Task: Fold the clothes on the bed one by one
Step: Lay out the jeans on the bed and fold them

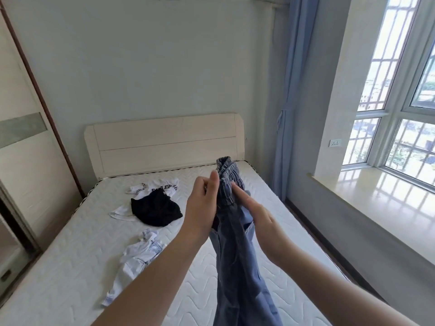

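A pair of blue-grey trousers (pixel 237 255) with an elastic waistband hangs in the air above the bed (pixel 58 267), legs trailing down out of view. My left hand (pixel 202 208) grips the waistband from the left, thumb up against the cloth. My right hand (pixel 256 217) lies against the trousers from the right with its fingers stretched along the fabric just under the waistband. On the mattress lie a black garment (pixel 155 208), a white top with black lettering (pixel 155 187) partly under it, and pale light-blue jeans (pixel 136 260) crumpled nearer to me.
A cream headboard (pixel 164 142) stands against the far wall. A wardrobe (pixel 21 161) runs along the bed's left side. On the right are a blue curtain (pixel 287 114), a stone window ledge (pixel 376 208) and a barred window (pixel 400 90).
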Action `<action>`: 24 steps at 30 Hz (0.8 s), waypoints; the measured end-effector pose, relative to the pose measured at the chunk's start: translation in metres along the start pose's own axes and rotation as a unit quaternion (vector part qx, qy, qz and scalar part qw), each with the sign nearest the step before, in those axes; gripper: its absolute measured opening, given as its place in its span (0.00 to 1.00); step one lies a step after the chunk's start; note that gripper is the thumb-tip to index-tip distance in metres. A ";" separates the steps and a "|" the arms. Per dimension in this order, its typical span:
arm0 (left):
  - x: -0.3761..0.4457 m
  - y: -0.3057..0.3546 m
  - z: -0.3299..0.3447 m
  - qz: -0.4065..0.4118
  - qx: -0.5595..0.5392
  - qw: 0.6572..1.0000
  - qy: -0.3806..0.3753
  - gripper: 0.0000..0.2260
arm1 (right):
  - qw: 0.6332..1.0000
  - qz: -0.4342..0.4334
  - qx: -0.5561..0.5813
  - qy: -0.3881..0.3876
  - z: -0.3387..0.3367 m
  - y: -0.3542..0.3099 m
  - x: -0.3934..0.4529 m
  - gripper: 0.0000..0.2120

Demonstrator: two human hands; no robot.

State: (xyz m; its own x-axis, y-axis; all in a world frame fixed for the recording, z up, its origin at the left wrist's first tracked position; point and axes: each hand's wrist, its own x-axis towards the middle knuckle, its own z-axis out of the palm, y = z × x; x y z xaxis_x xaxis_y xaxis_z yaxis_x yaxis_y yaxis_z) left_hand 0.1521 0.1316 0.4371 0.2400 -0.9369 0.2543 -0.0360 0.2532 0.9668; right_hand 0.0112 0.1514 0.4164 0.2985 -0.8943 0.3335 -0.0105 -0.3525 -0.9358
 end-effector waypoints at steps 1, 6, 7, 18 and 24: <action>-0.001 -0.001 -0.002 0.009 0.009 1.000 -0.017 0.33 | 1.000 -0.004 -0.010 -0.018 0.000 0.001 0.001 0.21; 0.004 -0.009 -0.014 -0.009 0.016 1.000 -0.021 0.23 | 0.994 0.023 0.105 -0.034 -0.013 -0.003 0.014 0.20; 0.007 -0.010 -0.018 -0.007 0.017 0.999 -0.026 0.20 | 0.990 0.031 0.134 -0.018 -0.019 -0.002 0.016 0.21; 0.015 0.020 -0.052 0.015 -0.029 0.974 -0.224 0.10 | 0.989 0.104 0.092 -0.048 -0.045 0.042 0.040 0.27; 0.023 0.024 -0.081 0.025 0.021 0.969 -0.243 0.17 | 0.997 0.048 -0.041 0.054 -0.043 0.015 0.045 0.08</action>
State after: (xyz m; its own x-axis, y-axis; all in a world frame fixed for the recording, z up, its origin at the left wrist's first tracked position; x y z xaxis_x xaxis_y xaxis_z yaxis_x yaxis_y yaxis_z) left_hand 0.2350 0.1354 0.4637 -0.2488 -0.9291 0.2737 -0.0782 0.3009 0.9504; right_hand -0.0165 0.0936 0.4220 0.1874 -0.9477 0.2583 -0.1141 -0.2822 -0.9526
